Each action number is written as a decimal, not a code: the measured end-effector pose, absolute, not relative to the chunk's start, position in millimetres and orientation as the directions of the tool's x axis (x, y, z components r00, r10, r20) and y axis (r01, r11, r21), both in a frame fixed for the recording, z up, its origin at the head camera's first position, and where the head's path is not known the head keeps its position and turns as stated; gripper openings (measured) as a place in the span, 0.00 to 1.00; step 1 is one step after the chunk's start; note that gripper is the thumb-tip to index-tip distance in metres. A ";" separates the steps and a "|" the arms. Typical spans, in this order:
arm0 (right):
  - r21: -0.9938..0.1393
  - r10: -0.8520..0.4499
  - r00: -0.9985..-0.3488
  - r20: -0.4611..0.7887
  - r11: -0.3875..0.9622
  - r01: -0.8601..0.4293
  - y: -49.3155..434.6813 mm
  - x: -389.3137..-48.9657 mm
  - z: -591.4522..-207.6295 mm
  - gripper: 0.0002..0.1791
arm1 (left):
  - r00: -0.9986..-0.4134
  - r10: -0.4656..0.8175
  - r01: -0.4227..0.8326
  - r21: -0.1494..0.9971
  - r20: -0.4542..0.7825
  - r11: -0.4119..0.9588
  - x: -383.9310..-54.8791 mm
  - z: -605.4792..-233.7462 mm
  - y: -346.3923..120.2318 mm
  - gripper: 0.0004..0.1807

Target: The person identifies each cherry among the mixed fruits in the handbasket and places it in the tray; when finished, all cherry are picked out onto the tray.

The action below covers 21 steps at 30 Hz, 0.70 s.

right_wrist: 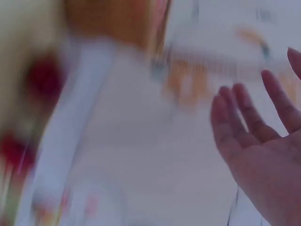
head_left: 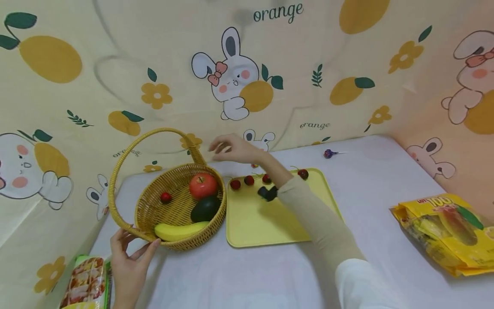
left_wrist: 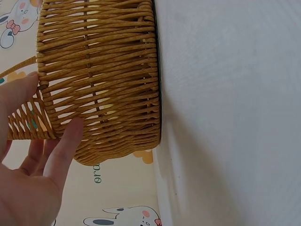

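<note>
A round wicker basket [head_left: 221,214] with a tall arched handle [head_left: 115,184] stands left of centre. Inside it lie a red apple [head_left: 203,186], a dark green avocado [head_left: 206,209], a yellow banana [head_left: 180,231] and one cherry [head_left: 166,197]. My left hand [head_left: 131,257] grips the basket's near-left rim at the foot of the handle; its fingers press on the weave [left_wrist: 103,84] in the left wrist view. Beyond the basket's right side my right hand [head_left: 237,148] hovers with loosely bent fingers, holding nothing. Several cherries [head_left: 248,180] lie along the far edge of a yellow tray [head_left: 262,231].
A lollipop [head_left: 328,153] lies at the back right, and a second small wrapped piece is half hidden behind my right forearm. A yellow mango-printed bag [head_left: 447,231] lies at right, a colourful food packet [head_left: 85,281] at lower left. Patterned cloth [head_left: 170,64] walls the back.
</note>
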State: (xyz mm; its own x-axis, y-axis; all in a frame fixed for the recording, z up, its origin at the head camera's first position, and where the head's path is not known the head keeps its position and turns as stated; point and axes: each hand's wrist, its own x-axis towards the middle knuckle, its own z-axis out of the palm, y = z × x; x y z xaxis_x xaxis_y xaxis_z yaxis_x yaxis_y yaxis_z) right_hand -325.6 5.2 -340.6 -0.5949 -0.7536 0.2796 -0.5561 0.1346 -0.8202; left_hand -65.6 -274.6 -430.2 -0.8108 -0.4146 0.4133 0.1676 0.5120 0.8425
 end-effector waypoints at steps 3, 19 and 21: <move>-0.836 -0.849 -0.497 0.178 0.136 -0.532 -64.0 -314.0 -337.0 0.24 | -0.808 -0.415 0.173 0.842 0.418 0.511 -65.1 -430.2 -275.7 0.40; -0.757 -0.897 -0.420 -0.139 0.369 -0.538 -182.8 -284.3 -388.6 0.27 | -0.791 -0.387 0.253 0.830 0.473 0.498 -67.1 -429.0 -278.3 0.40; -0.751 -0.900 -0.410 -0.145 0.370 -0.547 -184.3 -283.6 -391.4 0.25 | -0.790 -0.381 0.260 0.826 0.480 0.501 -66.8 -429.8 -279.1 0.40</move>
State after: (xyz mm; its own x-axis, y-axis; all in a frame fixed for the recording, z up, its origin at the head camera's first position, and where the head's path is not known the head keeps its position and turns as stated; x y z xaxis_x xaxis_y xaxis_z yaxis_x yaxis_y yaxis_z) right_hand -283.6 -184.3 -391.4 -0.4102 -0.9004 -0.1452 -0.5473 0.3704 -0.7505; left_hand -66.8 -279.1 -429.8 -0.7904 -0.3810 0.4797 0.2597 0.5009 0.8257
